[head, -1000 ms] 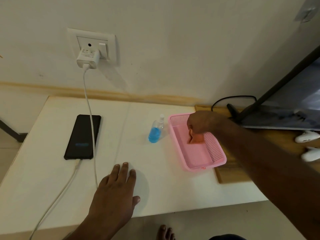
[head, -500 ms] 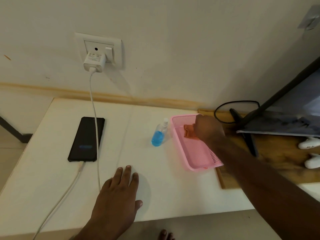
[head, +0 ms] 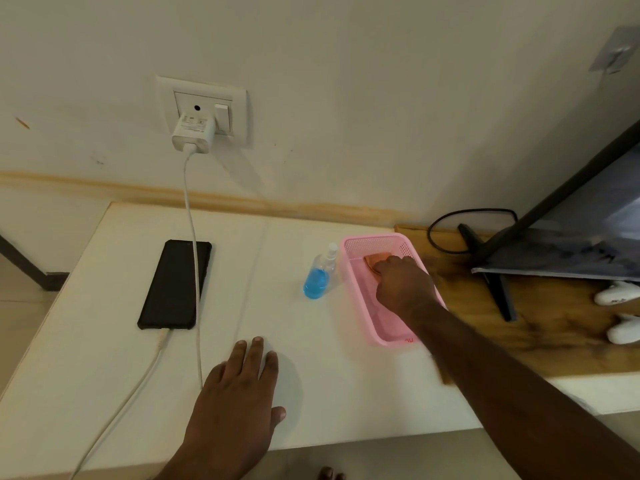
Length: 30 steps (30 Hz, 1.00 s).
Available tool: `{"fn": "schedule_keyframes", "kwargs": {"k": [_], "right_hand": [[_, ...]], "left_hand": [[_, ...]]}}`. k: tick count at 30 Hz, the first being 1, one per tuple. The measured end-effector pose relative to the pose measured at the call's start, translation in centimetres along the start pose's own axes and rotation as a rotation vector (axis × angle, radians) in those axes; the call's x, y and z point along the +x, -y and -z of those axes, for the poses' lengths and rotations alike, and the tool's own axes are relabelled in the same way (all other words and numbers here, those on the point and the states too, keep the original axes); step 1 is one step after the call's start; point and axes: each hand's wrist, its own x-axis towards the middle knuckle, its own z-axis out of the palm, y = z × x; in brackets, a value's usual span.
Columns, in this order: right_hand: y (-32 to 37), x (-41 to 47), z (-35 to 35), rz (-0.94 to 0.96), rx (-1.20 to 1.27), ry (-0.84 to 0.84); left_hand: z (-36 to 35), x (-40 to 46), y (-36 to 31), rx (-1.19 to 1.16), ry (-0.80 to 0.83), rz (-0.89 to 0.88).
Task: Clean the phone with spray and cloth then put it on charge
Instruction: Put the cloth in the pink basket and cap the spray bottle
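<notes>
My right hand [head: 403, 284] is inside the one pink perforated plastic basket [head: 353, 268], fingers curled down over the single orange folded cloth [head: 375, 259], which lies at the basket's far end; I grip it against the basket floor (how many fingers pinch it I cannot tell, my knuckles hide them). Just left of the basket, near but not touching it as far as I can see, stands one small clear spray bottle [head: 320, 273] with blue liquid filling its lower part.

My left hand [head: 239, 393] lies flat and spread on the white table [head: 329, 375], palm down, holding nothing, at the near edge.

The one black phone [head: 175, 285] lies face up on the left of the table, its screen dark; a second ago a faint glow showed on it. One white cable [head: 189, 209] runs from the one white charger plug [head: 191, 133] in the wall socket [head: 239, 112] across the phone's right side, loops near my left hand and enters the phone's near end.

Since the earlier views my right hand has slid farther into the basket, taking the cloth from its middle to its far end, while my left hand has stayed put
</notes>
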Motion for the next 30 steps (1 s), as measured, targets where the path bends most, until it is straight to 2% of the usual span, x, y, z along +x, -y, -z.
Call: {"fn": "schedule_keyframes", "kwargs": {"k": [9, 11, 12, 14, 15, 17, 19, 21, 30], "right_hand": [[0.6, -0.4, 0.6, -0.099, 0.112, 0.049], [0.3, -0.7, 2.0, -0.109, 0.100, -0.113], [0.4, -1.0, 3.0, -0.092, 0.181, -0.234], [1.4, -2.0, 5.3, 0.007, 0.500, -0.419], [2.2, -2.6, 6.3, 0.077, 0.634, -0.439], [4.1, -3.5, 7.6, 0.188, 0.727, -0.316], [5.7, -3.8, 7.7, 0.215, 0.682, -0.134], [6.7, -3.6, 7.0, 0.204, 0.645, -0.038], [8.1, -2.9, 5.0, 0.107, 0.726, -0.024]], "left_hand": [[0.4, -0.1, -0.1, 0.004, 0.010, -0.004], [0.4, -0.1, -0.1, 0.003, 0.008, -0.007], [0.3, -0.1, 0.0, 0.001, 0.007, -0.007], [0.3, -0.1, 0.0, -0.005, 0.008, -0.007], [0.3, 0.0, 0.0, -0.005, 0.008, -0.007], [0.3, 0.0, 0.0, -0.002, 0.008, -0.008], [0.5, 0.1, -0.1, 0.007, 0.010, -0.010], [0.5, 0.0, -0.1, 0.017, 0.009, -0.011], [0.7, 0.0, -0.2, 0.000, 0.006, -0.004]]}}
